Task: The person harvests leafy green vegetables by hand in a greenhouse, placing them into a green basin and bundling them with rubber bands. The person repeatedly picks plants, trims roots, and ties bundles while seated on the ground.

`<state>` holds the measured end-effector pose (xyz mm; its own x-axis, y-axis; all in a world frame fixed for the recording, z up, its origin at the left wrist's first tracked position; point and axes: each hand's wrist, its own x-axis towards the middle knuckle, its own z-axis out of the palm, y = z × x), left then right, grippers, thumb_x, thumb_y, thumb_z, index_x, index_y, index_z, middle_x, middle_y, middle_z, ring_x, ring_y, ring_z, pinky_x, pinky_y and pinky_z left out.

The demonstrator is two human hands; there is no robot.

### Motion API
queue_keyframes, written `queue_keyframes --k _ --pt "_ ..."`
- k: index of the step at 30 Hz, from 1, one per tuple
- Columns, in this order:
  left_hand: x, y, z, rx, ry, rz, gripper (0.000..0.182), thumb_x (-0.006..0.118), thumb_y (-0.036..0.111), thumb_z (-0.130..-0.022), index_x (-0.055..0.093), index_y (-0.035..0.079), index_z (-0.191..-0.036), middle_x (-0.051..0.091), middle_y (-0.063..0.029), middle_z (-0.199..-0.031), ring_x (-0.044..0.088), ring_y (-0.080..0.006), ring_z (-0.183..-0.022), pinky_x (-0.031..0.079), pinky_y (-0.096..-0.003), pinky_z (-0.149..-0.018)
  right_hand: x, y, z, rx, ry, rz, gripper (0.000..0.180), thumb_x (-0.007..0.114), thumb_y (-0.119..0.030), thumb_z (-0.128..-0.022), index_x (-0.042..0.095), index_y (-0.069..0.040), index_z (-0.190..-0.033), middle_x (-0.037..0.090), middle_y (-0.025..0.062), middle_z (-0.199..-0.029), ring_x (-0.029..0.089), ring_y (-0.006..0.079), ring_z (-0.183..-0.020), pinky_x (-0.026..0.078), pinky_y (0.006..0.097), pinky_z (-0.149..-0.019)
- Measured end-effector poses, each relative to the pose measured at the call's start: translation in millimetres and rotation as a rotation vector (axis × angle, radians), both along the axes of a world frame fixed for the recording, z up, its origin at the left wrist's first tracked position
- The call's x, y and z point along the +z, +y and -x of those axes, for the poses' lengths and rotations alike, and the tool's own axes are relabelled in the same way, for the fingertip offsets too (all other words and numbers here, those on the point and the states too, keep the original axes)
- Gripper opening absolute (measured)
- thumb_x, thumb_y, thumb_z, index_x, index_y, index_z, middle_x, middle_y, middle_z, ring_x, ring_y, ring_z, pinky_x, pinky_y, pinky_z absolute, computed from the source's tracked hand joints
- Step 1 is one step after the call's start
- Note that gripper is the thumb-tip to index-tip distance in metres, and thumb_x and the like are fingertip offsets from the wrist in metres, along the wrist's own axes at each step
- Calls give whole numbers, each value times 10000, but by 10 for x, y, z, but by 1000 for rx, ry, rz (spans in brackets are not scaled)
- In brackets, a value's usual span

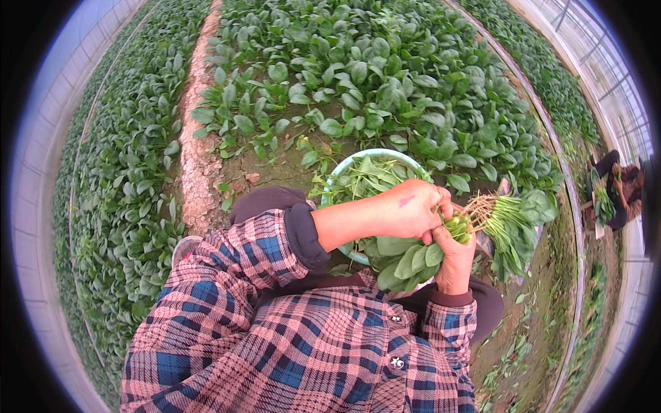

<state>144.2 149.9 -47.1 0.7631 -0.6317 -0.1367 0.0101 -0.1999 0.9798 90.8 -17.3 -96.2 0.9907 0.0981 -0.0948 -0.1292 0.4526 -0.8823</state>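
Note:
My right hand (455,260) grips a bunch of spinach (410,266), its leaves pointing down and left and its pale stem ends up. Reaching across from the left, my left hand (421,206) has its fingers curled at the stem ends of that bunch. What lies under the curled fingers is mostly hidden. Below the left forearm stands a light-green round basin (335,173) holding loose leaves (369,178). Just right of my hands lies a pile of spinach (508,227) with thin brown roots (477,209) turned towards me.
Growing spinach (361,67) fills the bed ahead, and another bed (129,170) lies left beyond a bare dirt strip (199,144). A narrow pale edging (573,217) runs along the right. Past it another person (619,191) crouches with greens. Loose leaves (516,356) litter the soil at lower right.

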Motion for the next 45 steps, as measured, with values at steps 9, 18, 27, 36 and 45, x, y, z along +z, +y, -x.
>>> queue_keyframes --k 9,18,27,36,45 --pt "87 1799 -766 380 44 -325 294 543 305 -943 645 39 -871 649 -27 -742 626 -91 -544 475 -221 -518 -17 198 -91 21 38 203 316 612 30 -807 549 48 -1115 619 102 -796 616 210 -660 508 311 -646" --pt "-2569 2617 -708 307 -218 -964 310 546 288 -882 639 -6 -916 643 -257 -840 621 -421 -852 511 -467 -756 -203 352 -329 32 249 383 315 623 63 -805 555 26 -1110 604 62 -798 592 154 -626 483 266 -612" --pt "-3695 2917 -822 -133 -585 -1860 337 529 185 -858 630 28 -1139 639 -160 -1094 567 -356 -1085 387 -520 -936 -293 512 -507 97 425 477 349 641 20 -785 527 42 -1114 587 86 -771 584 202 -619 482 305 -598" --pt "-3867 3208 -887 256 -17 -1519 254 540 138 -855 629 0 -1048 681 -204 -996 684 -334 -902 552 -435 -700 -348 670 -705 122 497 502 338 613 67 -774 521 48 -1099 575 97 -756 575 218 -610 482 319 -595" --pt "-3369 3015 -1211 213 -75 -1233 159 529 108 -822 661 21 -811 693 -180 -851 694 -317 -805 528 -481 -666 -424 748 -785 129 521 501 347 611 59 -771 517 49 -1105 583 100 -765 582 221 -619 486 321 -597"
